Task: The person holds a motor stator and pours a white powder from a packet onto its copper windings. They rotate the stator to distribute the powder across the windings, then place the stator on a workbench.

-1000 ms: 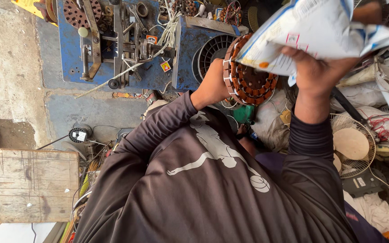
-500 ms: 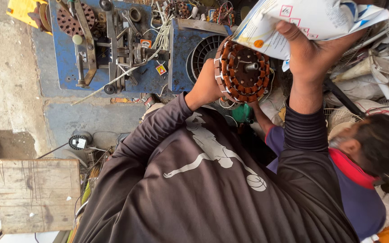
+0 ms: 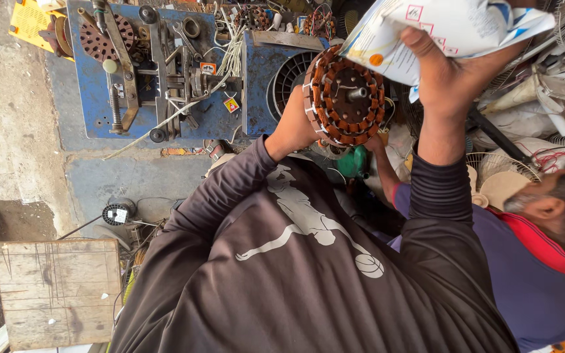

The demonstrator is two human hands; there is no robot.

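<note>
A person's left hand [image 3: 293, 127] grips the rim of a round copper-wound motor stator [image 3: 346, 96] at upper centre of the frame, while the right hand [image 3: 449, 72] clutches a white printed plastic bag [image 3: 452, 29] just above it, at upper right. A blue workshop machine [image 3: 165, 72] stands at upper left; a co-worker in a blue shirt [image 3: 524, 261] crouches at lower right.

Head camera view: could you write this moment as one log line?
left hand: holds copper-wound stator | right hand: grips white printed bag above stator | co-worker at right | blue winding machine behind
</note>
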